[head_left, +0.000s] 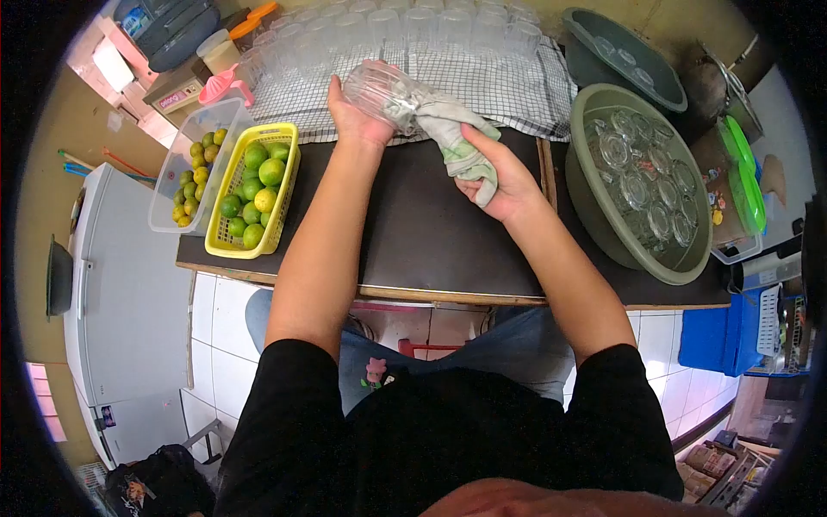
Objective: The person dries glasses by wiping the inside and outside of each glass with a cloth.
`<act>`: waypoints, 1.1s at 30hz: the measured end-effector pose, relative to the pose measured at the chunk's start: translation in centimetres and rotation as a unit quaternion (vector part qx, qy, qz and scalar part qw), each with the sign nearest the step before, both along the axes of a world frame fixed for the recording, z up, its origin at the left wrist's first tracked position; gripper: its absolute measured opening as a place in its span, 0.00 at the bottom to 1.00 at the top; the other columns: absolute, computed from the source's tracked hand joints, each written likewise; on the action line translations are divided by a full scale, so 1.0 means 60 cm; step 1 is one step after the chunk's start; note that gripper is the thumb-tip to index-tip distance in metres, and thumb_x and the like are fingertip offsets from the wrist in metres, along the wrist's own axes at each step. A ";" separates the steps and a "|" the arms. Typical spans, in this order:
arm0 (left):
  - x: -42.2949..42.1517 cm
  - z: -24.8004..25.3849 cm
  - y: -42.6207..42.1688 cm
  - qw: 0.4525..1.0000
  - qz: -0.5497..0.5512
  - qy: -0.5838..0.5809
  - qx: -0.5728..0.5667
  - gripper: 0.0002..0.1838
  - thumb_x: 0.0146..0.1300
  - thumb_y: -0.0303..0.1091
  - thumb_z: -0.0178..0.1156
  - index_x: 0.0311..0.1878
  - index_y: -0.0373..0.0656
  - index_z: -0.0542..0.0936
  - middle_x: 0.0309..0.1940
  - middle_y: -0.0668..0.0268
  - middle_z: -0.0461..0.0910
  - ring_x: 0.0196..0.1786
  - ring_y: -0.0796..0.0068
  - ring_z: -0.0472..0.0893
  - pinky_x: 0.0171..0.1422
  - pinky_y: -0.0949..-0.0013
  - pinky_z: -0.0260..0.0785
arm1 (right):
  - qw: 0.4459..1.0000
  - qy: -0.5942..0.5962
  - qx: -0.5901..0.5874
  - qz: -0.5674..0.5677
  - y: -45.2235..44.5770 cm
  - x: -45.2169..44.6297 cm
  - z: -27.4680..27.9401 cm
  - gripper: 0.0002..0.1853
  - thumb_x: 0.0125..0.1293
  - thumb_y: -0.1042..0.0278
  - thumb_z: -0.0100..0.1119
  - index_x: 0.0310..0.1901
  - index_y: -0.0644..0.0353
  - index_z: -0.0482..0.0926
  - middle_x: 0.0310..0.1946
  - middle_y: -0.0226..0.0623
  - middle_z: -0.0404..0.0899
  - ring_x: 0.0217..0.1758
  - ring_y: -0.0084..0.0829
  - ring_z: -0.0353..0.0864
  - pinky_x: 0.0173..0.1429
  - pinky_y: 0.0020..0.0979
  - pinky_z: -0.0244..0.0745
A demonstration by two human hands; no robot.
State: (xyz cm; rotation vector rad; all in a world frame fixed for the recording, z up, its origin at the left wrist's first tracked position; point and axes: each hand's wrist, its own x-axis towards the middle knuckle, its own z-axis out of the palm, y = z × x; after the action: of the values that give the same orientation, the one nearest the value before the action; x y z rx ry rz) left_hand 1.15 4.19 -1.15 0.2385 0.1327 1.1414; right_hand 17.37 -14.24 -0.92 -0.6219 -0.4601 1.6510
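Note:
My left hand [366, 121] is wrapped round a clear drinking glass [377, 89], tilted on its side with its mouth toward the right. Gripped in my right hand [504, 177] is a pale grey-green cloth [457, 129], part of which is pushed into the glass's mouth. Both hands are above the dark table, near the front edge of a checkered cloth [525, 95]. Rows of clear glasses [422, 30] stand on that cloth at the back. To the right, a grey-green basin [581, 164] holds several wet-looking glasses [642, 185].
A yellow basket [245, 252] of green limes and a clear container [168, 202] of small citrus fruits sit at the left. Behind the basin leans a dark green tub [594, 39]. Green-lidded containers [736, 146] are at the far right. The table's front edge [448, 297] faces my lap.

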 end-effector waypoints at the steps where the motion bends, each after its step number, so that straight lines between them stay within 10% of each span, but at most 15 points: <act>1: -0.006 -0.001 0.007 1.000 0.007 0.001 -0.014 0.37 0.80 0.61 0.33 0.58 0.36 0.80 0.54 0.50 0.83 0.58 0.47 0.81 0.74 0.34 0.68 | 1.000 -0.001 0.001 0.001 -0.001 0.002 0.005 0.12 0.78 0.59 0.65 0.53 0.57 0.79 0.34 0.28 0.82 0.22 0.18 0.76 0.19 0.22 0.66; 4: -0.020 -0.001 0.019 0.999 0.019 -0.026 -0.017 0.40 0.79 0.65 0.31 0.68 0.38 0.75 0.61 0.50 0.81 0.63 0.48 0.79 0.75 0.36 0.67 | 1.000 0.003 0.010 -0.019 -0.008 0.009 0.020 0.13 0.79 0.58 0.62 0.56 0.57 0.80 0.38 0.28 0.84 0.22 0.18 0.72 0.18 0.22 0.56; 11: -0.042 0.015 0.030 0.994 0.030 -0.081 -0.072 0.43 0.74 0.69 0.49 0.73 0.39 0.66 0.66 0.48 0.75 0.66 0.50 0.75 0.72 0.36 0.67 | 0.996 0.024 0.086 0.004 -0.013 0.044 0.040 0.19 0.78 0.55 0.60 0.58 0.62 0.80 0.42 0.44 0.88 0.29 0.28 0.84 0.26 0.29 0.73; 14: -0.040 0.009 0.041 0.997 0.025 -0.050 -0.053 0.43 0.70 0.63 0.62 0.74 0.39 0.63 0.67 0.47 0.72 0.68 0.48 0.74 0.73 0.36 0.67 | 0.973 -0.226 0.036 -0.030 -0.024 0.029 0.059 0.23 0.75 0.52 0.64 0.56 0.67 0.83 0.42 0.43 0.89 0.36 0.31 0.89 0.38 0.28 0.82; 19: -0.016 0.002 0.038 0.994 -0.015 0.089 0.066 0.35 0.70 0.48 0.70 0.71 0.40 0.65 0.64 0.48 0.73 0.68 0.47 0.76 0.72 0.37 0.72 | 0.659 -0.747 0.087 -0.010 0.010 0.046 -0.013 0.20 0.75 0.53 0.68 0.49 0.67 0.88 0.34 0.38 0.90 0.39 0.32 0.88 0.48 0.35 0.81; 22: 0.015 -0.010 0.018 0.952 0.080 0.259 0.143 0.30 0.73 0.43 0.71 0.69 0.40 0.69 0.57 0.55 0.80 0.55 0.59 0.83 0.61 0.50 0.79 | 0.527 -0.792 0.212 -0.223 0.007 0.033 -0.019 0.28 0.69 0.60 0.70 0.65 0.67 0.78 0.63 0.53 0.80 0.63 0.53 0.78 0.66 0.47 0.74; 26: 0.052 0.010 -0.059 0.838 0.146 0.463 0.251 0.29 0.73 0.48 0.71 0.67 0.44 0.72 0.55 0.59 0.79 0.54 0.66 0.82 0.58 0.59 0.77 | 0.519 -0.764 0.265 -0.276 0.007 0.006 0.013 0.38 0.69 0.62 0.71 0.76 0.65 0.66 0.68 0.56 0.73 0.74 0.55 0.69 0.77 0.48 0.65; 29: 0.059 0.032 -0.079 0.942 -0.105 0.211 0.238 0.43 0.78 0.72 0.49 0.72 0.38 0.68 0.64 0.46 0.77 0.62 0.54 0.82 0.63 0.56 0.77 | 0.512 -0.753 0.250 -0.329 0.026 0.003 0.006 0.43 0.63 0.64 0.76 0.76 0.65 0.64 0.67 0.57 0.74 0.71 0.55 0.72 0.77 0.49 0.66; 32: 0.040 0.035 -0.060 0.966 -0.095 0.146 0.191 0.44 0.79 0.71 0.46 0.76 0.37 0.63 0.66 0.48 0.75 0.62 0.53 0.81 0.63 0.53 0.77 | 0.586 -0.682 0.223 -0.376 0.043 0.020 0.019 0.45 0.56 0.68 0.81 0.72 0.65 0.65 0.62 0.55 0.78 0.64 0.49 0.81 0.70 0.45 0.75; 33: 0.044 -0.001 -0.029 0.930 -0.009 0.286 0.231 0.39 0.79 0.66 0.52 0.73 0.38 0.66 0.64 0.49 0.76 0.61 0.53 0.81 0.61 0.54 0.77 | 0.600 -0.665 0.213 -0.391 0.045 0.016 0.034 0.44 0.55 0.69 0.82 0.71 0.65 0.65 0.60 0.54 0.79 0.63 0.47 0.82 0.69 0.43 0.76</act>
State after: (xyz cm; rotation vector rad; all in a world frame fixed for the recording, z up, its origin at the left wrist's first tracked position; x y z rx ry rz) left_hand 3.79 2.44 -1.18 0.9916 0.3762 1.0454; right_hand 18.32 -11.53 1.12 -1.3736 -1.3458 -0.0742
